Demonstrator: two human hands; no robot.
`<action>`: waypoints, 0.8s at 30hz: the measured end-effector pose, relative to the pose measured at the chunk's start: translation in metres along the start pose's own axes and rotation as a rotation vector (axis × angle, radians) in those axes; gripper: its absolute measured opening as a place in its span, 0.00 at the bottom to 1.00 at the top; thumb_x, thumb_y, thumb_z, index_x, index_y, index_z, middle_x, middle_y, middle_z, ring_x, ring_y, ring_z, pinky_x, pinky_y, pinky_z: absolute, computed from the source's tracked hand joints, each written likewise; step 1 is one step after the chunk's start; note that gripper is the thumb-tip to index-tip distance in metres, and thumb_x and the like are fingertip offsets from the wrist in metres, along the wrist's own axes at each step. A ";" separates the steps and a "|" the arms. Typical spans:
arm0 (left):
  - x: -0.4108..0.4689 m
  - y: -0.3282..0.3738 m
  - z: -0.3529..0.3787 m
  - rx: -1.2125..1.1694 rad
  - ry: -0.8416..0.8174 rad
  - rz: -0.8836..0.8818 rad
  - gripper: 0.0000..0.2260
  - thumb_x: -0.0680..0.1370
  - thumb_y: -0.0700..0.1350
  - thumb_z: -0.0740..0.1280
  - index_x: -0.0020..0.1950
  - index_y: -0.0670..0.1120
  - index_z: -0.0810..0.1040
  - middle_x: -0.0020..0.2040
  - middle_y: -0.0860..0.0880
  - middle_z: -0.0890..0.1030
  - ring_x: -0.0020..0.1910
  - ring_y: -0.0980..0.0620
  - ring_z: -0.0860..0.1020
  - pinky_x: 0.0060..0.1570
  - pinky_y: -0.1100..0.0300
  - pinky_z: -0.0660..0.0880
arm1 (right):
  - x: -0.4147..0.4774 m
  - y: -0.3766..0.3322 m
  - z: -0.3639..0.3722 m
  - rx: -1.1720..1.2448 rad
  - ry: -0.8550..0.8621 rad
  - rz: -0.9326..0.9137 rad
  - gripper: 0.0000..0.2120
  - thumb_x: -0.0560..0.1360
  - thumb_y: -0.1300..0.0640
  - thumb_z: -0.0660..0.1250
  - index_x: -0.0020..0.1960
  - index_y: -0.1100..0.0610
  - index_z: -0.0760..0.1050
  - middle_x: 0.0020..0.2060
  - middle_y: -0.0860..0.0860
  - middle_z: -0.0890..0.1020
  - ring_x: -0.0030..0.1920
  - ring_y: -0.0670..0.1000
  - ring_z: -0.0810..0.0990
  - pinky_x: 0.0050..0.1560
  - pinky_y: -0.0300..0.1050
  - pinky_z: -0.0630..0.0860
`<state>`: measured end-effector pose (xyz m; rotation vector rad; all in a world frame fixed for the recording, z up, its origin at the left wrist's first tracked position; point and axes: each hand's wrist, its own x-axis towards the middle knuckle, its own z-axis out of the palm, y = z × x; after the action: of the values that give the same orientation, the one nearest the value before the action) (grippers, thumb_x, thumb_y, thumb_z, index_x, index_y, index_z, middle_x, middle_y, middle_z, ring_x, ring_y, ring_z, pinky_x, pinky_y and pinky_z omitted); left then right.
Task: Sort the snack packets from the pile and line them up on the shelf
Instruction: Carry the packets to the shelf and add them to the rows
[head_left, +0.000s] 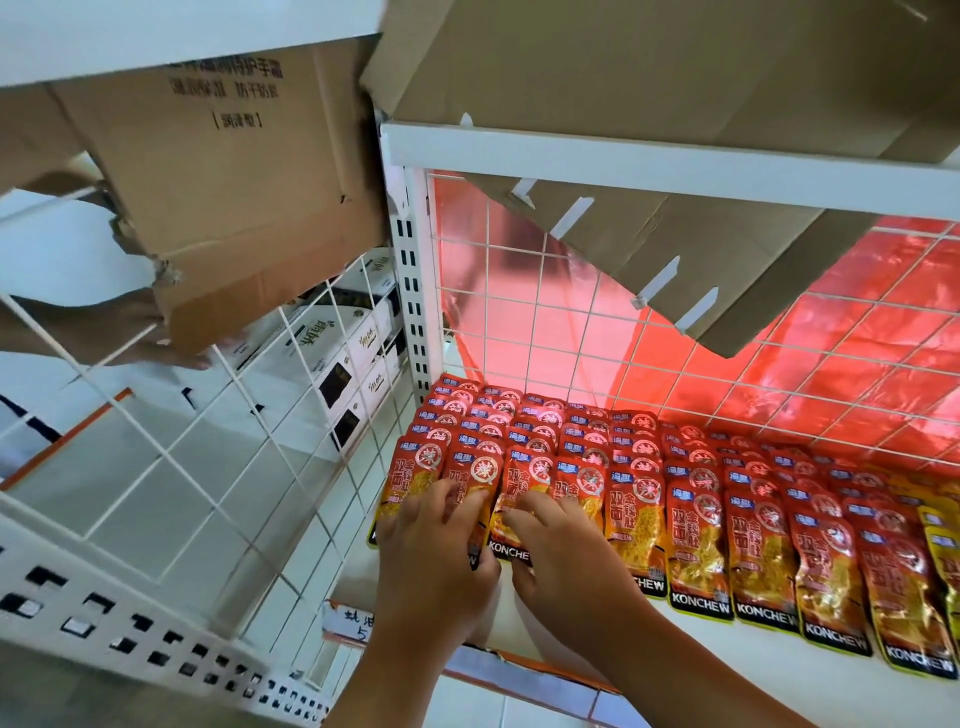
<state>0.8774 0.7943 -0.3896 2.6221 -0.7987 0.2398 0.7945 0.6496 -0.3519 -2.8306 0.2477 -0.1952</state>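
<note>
Red snack packets (696, 545) marked KONCHEW lie in overlapping rows across the white shelf (571, 639), from its left end to the right. My left hand (436, 551) lies over the two front packets at the far left, fingers curled on them and thumb at their lower edge. Beside it, my right hand (566, 551) grips the third front packet (511, 540) the same way. A few yellow packets (943, 525) show at the right edge.
White wire mesh (571, 332) backs the shelf, with red plastic (857, 322) behind it. Flattened cardboard (675, 78) hangs from the shelf above. Beyond the left side mesh another person's hand (130, 332) holds a cardboard box (234, 182). White boxes (353, 353) are stacked there.
</note>
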 end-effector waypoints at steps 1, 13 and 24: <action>0.000 0.000 0.000 -0.003 -0.004 -0.006 0.24 0.69 0.55 0.70 0.66 0.57 0.77 0.62 0.52 0.78 0.61 0.48 0.76 0.58 0.45 0.75 | 0.000 0.000 0.001 0.005 -0.001 0.002 0.19 0.77 0.53 0.63 0.68 0.48 0.75 0.62 0.43 0.77 0.59 0.48 0.74 0.62 0.42 0.76; -0.001 -0.001 0.003 -0.018 0.026 -0.009 0.23 0.72 0.57 0.68 0.67 0.56 0.77 0.63 0.53 0.78 0.62 0.49 0.74 0.60 0.47 0.74 | 0.001 0.003 0.002 0.015 0.001 0.001 0.19 0.77 0.54 0.64 0.67 0.47 0.74 0.61 0.42 0.76 0.59 0.48 0.73 0.62 0.42 0.75; -0.003 -0.003 0.003 -0.048 0.135 0.027 0.21 0.75 0.59 0.65 0.66 0.54 0.76 0.60 0.53 0.78 0.60 0.50 0.73 0.57 0.48 0.76 | -0.001 0.001 -0.001 0.044 -0.006 0.033 0.21 0.77 0.52 0.65 0.70 0.47 0.74 0.64 0.42 0.76 0.62 0.46 0.72 0.64 0.40 0.71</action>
<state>0.8768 0.7965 -0.3937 2.5207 -0.7847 0.3962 0.7937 0.6490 -0.3513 -2.7812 0.2844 -0.1824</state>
